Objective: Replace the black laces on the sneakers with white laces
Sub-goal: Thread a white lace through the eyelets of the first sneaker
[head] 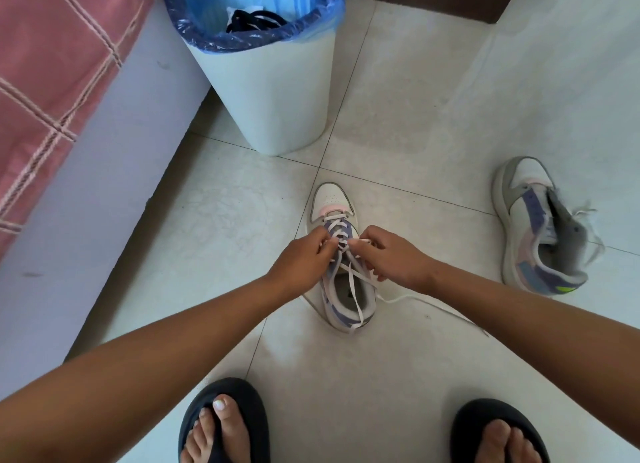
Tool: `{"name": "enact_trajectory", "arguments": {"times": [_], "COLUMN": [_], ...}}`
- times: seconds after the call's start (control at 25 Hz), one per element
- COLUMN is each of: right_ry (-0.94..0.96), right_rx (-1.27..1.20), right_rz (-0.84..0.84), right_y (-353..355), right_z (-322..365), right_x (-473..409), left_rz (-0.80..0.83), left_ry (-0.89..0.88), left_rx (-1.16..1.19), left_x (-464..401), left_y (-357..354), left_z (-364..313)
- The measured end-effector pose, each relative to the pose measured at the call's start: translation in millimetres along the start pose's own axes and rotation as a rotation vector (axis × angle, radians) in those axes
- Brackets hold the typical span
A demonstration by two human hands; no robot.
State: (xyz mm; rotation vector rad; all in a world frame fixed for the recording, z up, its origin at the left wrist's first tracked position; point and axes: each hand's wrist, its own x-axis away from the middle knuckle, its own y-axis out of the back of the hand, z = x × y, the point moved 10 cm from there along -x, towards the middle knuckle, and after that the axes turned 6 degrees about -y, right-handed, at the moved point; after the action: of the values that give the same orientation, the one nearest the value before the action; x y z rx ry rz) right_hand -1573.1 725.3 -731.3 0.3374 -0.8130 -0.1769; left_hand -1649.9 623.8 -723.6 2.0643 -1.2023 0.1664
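Observation:
A white, purple and pink sneaker [330, 199] stands upright on the floor tiles, toe pointing away from me. A white lace [355, 289] is threaded through its lower eyelets; its loose ends trail over the opening and out to the right across the floor. My left hand [301, 258] pinches the lace at the left of the tongue. My right hand [388, 254] pinches it at the right. A second sneaker [533, 227] lies tilted on its side at the right, its tongue open, with no lace visible in its eyelets. Black laces [256, 20] lie inside the bin.
A white waste bin [277, 91] with a blue liner stands just beyond the sneaker. A bed with a pink checked cover [52, 64] and pale side panel runs along the left. My feet in black slippers [225, 424] are at the bottom edge.

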Motion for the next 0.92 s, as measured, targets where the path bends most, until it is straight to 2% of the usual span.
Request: {"name": "enact_trajectory", "arguments": {"times": [0.08,0.16,0.2,0.24,0.32,0.48,0.6,0.68,0.72,0.84,0.92], "right_ry": [-0.014,-0.076,-0.102,-0.116,-0.106,-0.192,-0.218,-0.097,-0.030,0.070,0.074], "right_rx": [-0.122,-0.302,-0.333,-0.291,-0.105,0.269,0.734,0.895,0.846,0.359,0.182], "right_rz": [-0.033,-0.067,-0.109,-0.162,-0.217,-0.065,-0.033,-0.097,-0.077,0.197,0.230], "right_y": [4.2,8.7,11.6,13.8,7.8,-34.1,-29.4,-13.5,-10.8,-29.7,-33.1], "right_z": [-1.7,-11.3,-16.4,-21.7,-25.3,-33.2,-22.8,6.0,17.9,36.9,40.2], "right_x": [-2.8,-2.7,1.2,7.3,25.0,43.2,39.2,45.2,52.9,95.4,116.7], "left_rz": [-0.003,-0.055,-0.067,-0.057,-0.016,0.080,0.194,0.204,0.189,0.117,0.110], "left_ry": [0.052,0.212,0.274,0.283,0.136,-0.360,-0.456,-0.443,-0.448,-0.472,-0.466], "left_rx": [0.180,0.419,0.453,0.370,0.081,-0.214,-0.362,-0.273,-0.216,-0.195,-0.224], "left_x": [0.7,8.7,14.2,19.4,28.7,18.3,-13.0,-24.0,-25.3,-28.7,-32.9], "left_y": [-0.1,0.1,0.1,2.0,4.0,-5.3,-22.2,-27.9,-29.2,-25.9,-25.4], "left_z": [6.8,27.5,37.4,43.7,40.2,-10.7,-17.3,-9.2,-6.2,0.3,3.7]}}
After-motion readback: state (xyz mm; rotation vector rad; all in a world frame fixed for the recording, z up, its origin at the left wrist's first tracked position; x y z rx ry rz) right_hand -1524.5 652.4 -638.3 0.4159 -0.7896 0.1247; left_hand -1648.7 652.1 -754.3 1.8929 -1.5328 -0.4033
